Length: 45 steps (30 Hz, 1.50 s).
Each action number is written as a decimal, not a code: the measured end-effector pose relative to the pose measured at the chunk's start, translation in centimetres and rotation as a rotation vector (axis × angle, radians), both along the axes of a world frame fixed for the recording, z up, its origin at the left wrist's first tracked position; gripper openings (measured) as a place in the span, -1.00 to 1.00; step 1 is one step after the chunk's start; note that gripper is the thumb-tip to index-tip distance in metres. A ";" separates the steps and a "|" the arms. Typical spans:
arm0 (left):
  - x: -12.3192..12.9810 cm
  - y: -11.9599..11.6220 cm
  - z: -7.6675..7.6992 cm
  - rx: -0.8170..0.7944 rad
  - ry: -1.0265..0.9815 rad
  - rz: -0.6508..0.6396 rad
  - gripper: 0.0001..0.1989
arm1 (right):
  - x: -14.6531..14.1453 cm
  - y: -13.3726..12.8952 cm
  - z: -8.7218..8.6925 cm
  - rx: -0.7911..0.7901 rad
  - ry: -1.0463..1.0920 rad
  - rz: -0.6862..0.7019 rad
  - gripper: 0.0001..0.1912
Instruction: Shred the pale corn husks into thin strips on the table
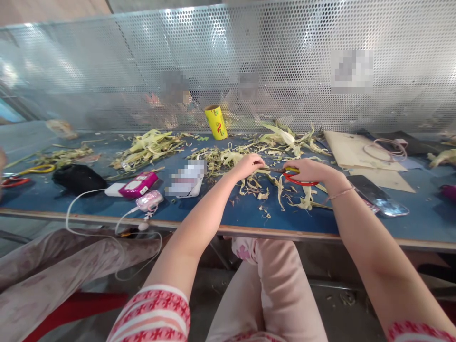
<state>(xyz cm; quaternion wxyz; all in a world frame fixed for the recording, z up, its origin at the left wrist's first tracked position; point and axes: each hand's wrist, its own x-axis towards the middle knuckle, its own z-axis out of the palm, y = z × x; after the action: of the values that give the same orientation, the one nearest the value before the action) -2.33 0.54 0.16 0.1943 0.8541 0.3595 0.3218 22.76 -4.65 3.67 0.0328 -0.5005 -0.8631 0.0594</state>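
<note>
My right hand point(305, 171) is closed around scissors point(299, 181) with red and yellow handles. Their blades point left toward my left hand point(250, 165), whose fingers are pinched on what looks like a thin pale plant stalk close to the blade tips. Under and behind both hands lies a loose heap of pale green plant trimmings point(213, 159). Larger leafy pieces point(285, 137) lie behind my right hand. Cut scraps point(263, 194) are scattered in front of the hands on the blue tabletop point(228, 213).
A yellow tube point(216, 123) stands by the perforated metal panel point(285, 57). Leafy stalks point(149, 145), a phone point(188, 178), a magenta pack point(138, 184) and a black pouch point(79, 178) lie left. Cardboard point(351, 149) and a dark phone point(379, 194) lie right. Another person's legs point(78, 256) show left.
</note>
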 end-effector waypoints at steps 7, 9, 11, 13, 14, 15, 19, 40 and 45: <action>-0.2 0.2 0.0 -0.018 -0.006 0.038 -0.93 | -0.2 -0.5 0.1 0.013 0.003 0.009 -0.34; -0.3 0.2 0.1 -0.037 0.006 0.052 -0.93 | -0.1 -0.5 0.3 0.007 0.000 -0.011 -0.35; -0.4 0.2 0.1 -0.045 0.026 0.065 -0.93 | 0.0 -0.6 0.4 -0.003 -0.002 -0.017 -0.36; -0.4 0.3 0.2 -0.039 0.051 0.076 -0.92 | 0.1 -0.5 0.5 -0.011 0.002 -0.012 -0.35; -0.4 0.4 0.2 -0.035 0.064 0.083 -0.91 | 0.2 -0.5 0.5 -0.015 0.007 -0.008 -0.35; -0.4 0.4 0.2 -0.031 0.076 0.089 -0.91 | 0.4 -0.4 0.5 -0.017 0.012 -0.008 -0.34; -0.4 0.5 0.2 -0.031 0.084 0.103 -0.90 | 0.8 -0.2 0.5 -0.036 0.032 -0.025 -0.34; -0.4 -0.1 0.2 0.074 0.131 -0.035 -0.87 | 1.1 -0.2 0.7 -0.115 0.024 -0.022 -0.27; -0.3 -0.2 0.2 0.108 0.117 -0.040 -0.88 | 1.0 -0.2 0.8 -0.113 0.018 -0.005 -0.28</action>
<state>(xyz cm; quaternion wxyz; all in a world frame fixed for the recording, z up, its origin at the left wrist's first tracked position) -2.61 0.34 0.33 0.1333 0.8876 0.3352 0.2864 23.80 -4.86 4.46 0.0123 -0.5032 -0.8568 0.1122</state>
